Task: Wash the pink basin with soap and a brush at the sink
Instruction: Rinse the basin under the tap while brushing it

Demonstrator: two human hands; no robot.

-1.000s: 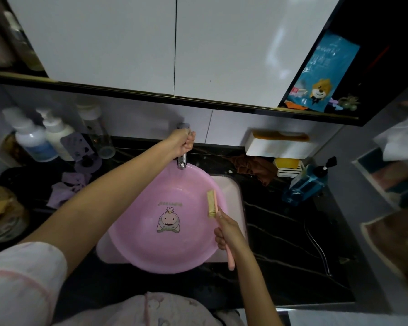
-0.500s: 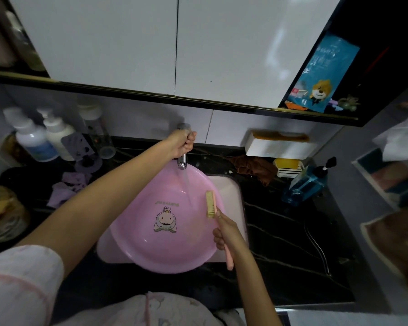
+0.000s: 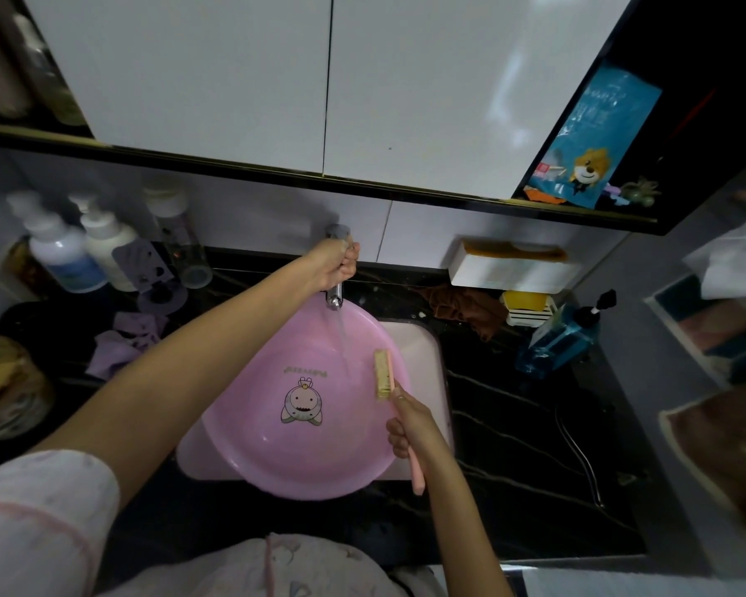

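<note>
A round pink basin (image 3: 276, 450) with a cartoon figure on its bottom sits in the white sink (image 3: 423, 351). My left hand (image 3: 334, 265) grips the handle of the chrome tap (image 3: 334, 297) behind the basin, and a stream of water falls from the spout into the basin. My right hand (image 3: 410, 422) holds a pink-handled brush (image 3: 383, 374) by its handle; the yellowish bristle head hovers over the basin's right inner side, just right of the stream.
White pump bottles (image 3: 67, 256) and purple cloths (image 3: 123, 342) crowd the black counter at left. At right are a brown rag (image 3: 466, 310), a yellow soap in a dish (image 3: 526, 305), a blue pump bottle (image 3: 560, 338) and a white box (image 3: 509, 269). Cabinets hang overhead.
Water has begun to run from the tap into the basin, growing to a full stream. My left hand stays on the tap handle. The brush has barely moved.
</note>
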